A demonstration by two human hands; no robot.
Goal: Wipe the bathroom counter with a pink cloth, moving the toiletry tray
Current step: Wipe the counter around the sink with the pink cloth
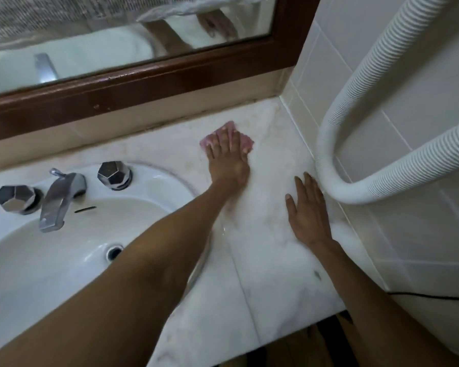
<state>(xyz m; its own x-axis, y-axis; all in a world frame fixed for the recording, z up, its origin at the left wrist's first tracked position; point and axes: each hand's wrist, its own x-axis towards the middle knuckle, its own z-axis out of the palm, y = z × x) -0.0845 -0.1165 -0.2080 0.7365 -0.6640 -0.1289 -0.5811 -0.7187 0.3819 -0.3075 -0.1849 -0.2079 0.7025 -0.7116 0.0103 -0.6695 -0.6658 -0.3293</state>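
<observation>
A small pink cloth (247, 140) lies flat on the white marble counter (263, 250), near the back wall and to the right of the sink. My left hand (227, 162) presses down on it with the fingers spread, covering most of it. My right hand (309, 210) rests palm down on the counter further right, fingers together, holding nothing and close to the white hose. No toiletry tray is in view.
A white basin (51, 260) with a chrome tap (60, 200) and two faceted knobs fills the left. A ribbed white hose (337, 154) curves along the tiled right wall. A wood-framed mirror (133, 80) runs along the back. The counter's front edge is at the bottom.
</observation>
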